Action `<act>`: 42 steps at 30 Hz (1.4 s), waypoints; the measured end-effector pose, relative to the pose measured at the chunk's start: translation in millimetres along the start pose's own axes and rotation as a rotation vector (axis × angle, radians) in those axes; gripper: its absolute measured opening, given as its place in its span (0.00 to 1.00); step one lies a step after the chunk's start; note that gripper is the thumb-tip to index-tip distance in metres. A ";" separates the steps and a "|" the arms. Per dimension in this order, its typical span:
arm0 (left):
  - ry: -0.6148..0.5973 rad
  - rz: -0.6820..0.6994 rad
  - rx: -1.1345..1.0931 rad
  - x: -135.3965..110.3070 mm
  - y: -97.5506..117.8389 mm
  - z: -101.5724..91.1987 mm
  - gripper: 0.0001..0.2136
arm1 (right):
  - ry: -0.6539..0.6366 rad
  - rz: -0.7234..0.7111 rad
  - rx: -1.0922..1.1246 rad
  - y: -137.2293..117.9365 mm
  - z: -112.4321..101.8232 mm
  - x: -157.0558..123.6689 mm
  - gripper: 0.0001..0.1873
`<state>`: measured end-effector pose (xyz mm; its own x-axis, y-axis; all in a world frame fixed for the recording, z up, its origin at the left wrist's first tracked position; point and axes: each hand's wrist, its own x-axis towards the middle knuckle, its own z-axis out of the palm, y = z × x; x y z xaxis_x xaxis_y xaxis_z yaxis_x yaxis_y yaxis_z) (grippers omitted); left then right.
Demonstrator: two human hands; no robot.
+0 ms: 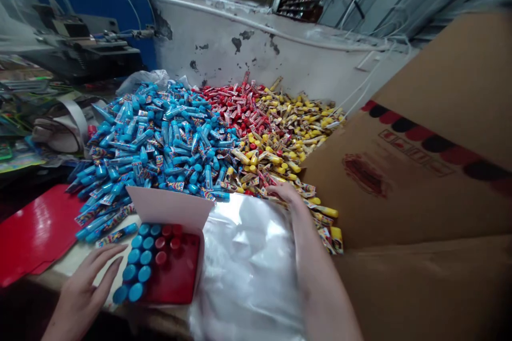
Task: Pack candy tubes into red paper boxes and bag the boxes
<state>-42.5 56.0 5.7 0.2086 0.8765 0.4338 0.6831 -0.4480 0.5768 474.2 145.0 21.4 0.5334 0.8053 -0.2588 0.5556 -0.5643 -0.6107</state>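
Note:
A big heap of small capped tubes covers the table: blue ones (160, 133) on the left, red ones (230, 101) at the back, yellow ones (288, 133) on the right. A red open box (178, 277) near the front edge holds upright blue-capped and red-capped tubes. My left hand (86, 285) lies beside the box's left side, fingers spread against the blue caps. My right hand (284, 192) reaches into the near edge of the yellow tubes, its fingers curled and partly hidden among them.
A sheet of shiny clear plastic (244, 261) lies between my arms. A large cardboard carton (420, 170) stands on the right. Flat red box blanks (34, 234) lie at the left. A machine (76, 48) and clutter sit at the back left.

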 end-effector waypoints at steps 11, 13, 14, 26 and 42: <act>-0.410 -0.324 -0.697 -0.4 107.5 27.8 0.16 | -0.685 0.000 0.973 -33.6 98.8 -237.1 0.19; -0.444 -0.498 -0.925 -11.6 115.3 38.9 0.16 | -0.718 -0.021 0.975 -46.2 127.6 -268.3 0.17; -0.427 -0.570 -1.014 -16.8 115.7 42.1 0.15 | -0.714 -0.039 0.962 -51.1 139.0 -280.1 0.17; -0.564 -0.193 -0.057 7.4 53.4 -34.6 0.16 | -0.250 -0.423 0.184 -21.9 158.6 -276.0 0.14; -0.790 -0.218 0.456 3.5 75.4 10.9 0.12 | -0.305 -1.019 -0.523 -82.6 190.2 -244.3 0.12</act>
<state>17.3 27.2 43.2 0.3443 0.8734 -0.3445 0.9366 -0.2942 0.1900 176.7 29.4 -7.3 -0.4412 0.8965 -0.0409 0.8671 0.4141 -0.2768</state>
